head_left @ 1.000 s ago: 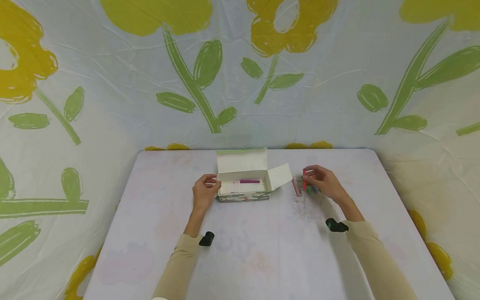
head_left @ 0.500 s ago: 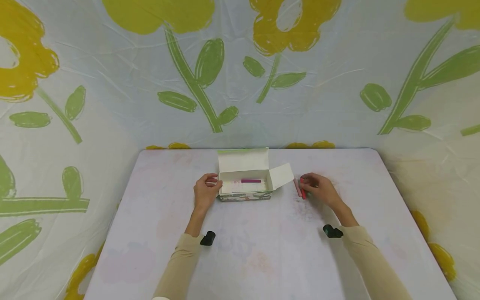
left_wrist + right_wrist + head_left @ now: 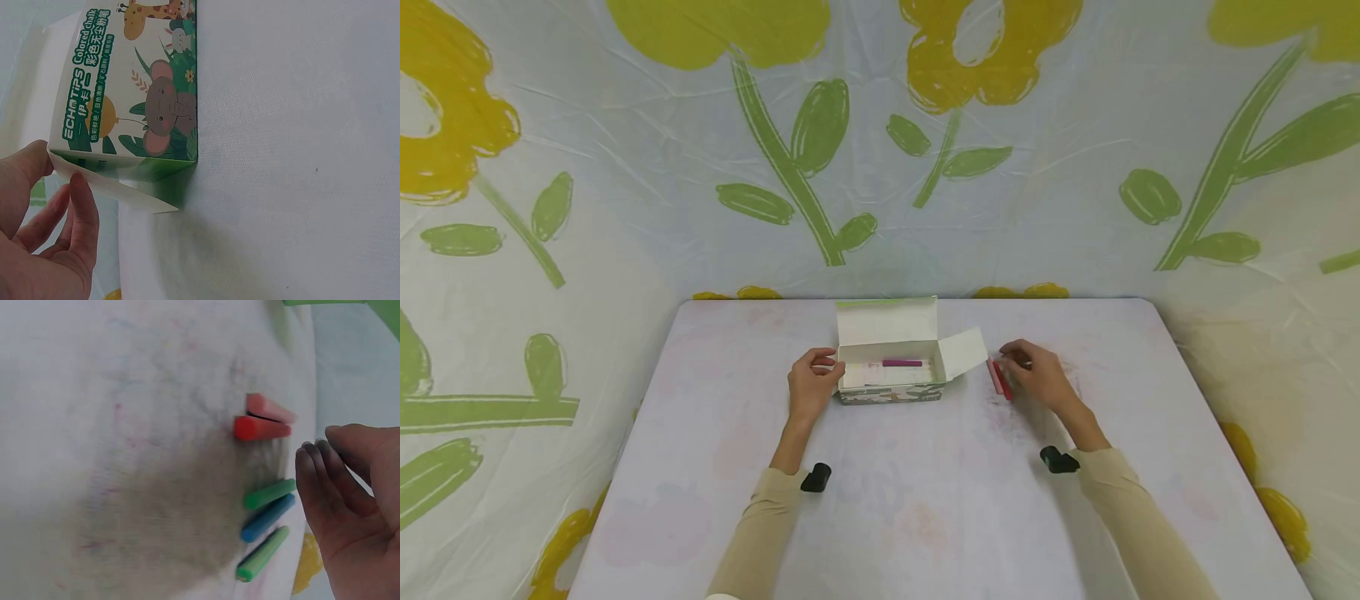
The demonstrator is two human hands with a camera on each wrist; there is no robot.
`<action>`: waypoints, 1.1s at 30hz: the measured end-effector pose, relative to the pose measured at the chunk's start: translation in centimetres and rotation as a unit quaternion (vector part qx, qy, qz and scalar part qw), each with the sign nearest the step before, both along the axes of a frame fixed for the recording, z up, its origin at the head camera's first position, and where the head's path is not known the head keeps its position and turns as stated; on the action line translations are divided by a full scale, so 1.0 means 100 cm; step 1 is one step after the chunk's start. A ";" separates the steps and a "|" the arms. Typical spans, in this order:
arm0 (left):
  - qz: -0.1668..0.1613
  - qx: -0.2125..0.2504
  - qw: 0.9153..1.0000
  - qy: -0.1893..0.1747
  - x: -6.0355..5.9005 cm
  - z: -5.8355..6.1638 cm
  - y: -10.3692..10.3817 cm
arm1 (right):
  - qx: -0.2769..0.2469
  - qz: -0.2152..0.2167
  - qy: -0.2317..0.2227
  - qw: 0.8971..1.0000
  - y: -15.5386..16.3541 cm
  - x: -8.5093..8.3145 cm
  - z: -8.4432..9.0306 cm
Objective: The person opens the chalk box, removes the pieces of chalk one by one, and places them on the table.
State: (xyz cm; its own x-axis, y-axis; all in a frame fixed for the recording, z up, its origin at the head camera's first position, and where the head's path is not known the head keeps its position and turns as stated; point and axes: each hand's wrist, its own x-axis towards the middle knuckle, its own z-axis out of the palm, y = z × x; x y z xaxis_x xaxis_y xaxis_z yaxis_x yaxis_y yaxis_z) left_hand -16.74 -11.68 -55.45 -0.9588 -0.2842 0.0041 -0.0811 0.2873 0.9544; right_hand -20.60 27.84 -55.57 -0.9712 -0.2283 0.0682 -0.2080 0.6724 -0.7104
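An open-topped colored chalk box point(image 3: 891, 392) stands on the table, printed with an elephant and a giraffe. My left hand point(image 3: 812, 385) pinches its left end by the side flap point(image 3: 115, 190), thumb at the top corner and fingers against the flap. One purple chalk stick point(image 3: 902, 362) lies inside over paler ones. My right hand point(image 3: 1037, 375) hovers just right of a red chalk stick point(image 3: 261, 428), fingers loosely bent and holding nothing. Beside the red stick lies a pink chalk stick point(image 3: 270, 407).
Two green chalk sticks, one near the pink pair point(image 3: 270, 494) and one farther off point(image 3: 262, 554), lie with a blue chalk stick point(image 3: 267, 517) between them. The box's right flap point(image 3: 962, 353) sticks out toward the chalk. Its lid point(image 3: 886, 322) stands up at the back.
My right hand has carried the red chalk left, laid it beside the pink one and let go. It has since drawn slightly away. My left hand has stayed at the box.
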 end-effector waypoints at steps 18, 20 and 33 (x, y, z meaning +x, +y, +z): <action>0.002 -0.003 1.000 0.006 -0.002 -0.002 -0.002 | -0.052 0.026 0.064 0.996 -0.021 -0.022 0.053; 0.002 -0.004 1.000 0.006 -0.002 -0.002 -0.002 | -0.061 0.031 0.066 0.995 -0.025 -0.024 0.058; 0.000 0.003 1.000 -0.001 0.001 0.001 0.000 | -0.077 0.079 0.059 0.992 -0.066 -0.025 0.078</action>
